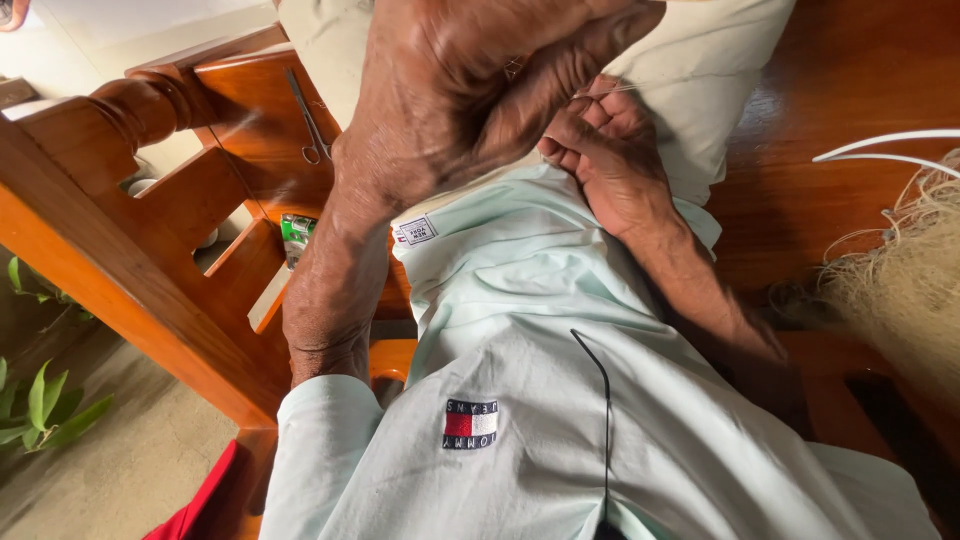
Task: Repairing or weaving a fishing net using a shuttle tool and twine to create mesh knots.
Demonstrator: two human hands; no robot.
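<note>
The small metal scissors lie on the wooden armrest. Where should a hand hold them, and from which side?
Judging by their pose, grip the scissors at the finger loops, the near end. The thin blades point away along the armrest, so a hand is best coming from above.

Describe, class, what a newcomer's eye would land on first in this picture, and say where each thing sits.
The two bare hands at top centre strike first: the left hand raised close to the camera, the right hand just behind it, pressed on the cream cushion. Below them the pale mint shirt fills the lower middle. Left stands an orange-brown wooden armrest with small scissors on it; a bundle of pale fibres lies right.
</note>
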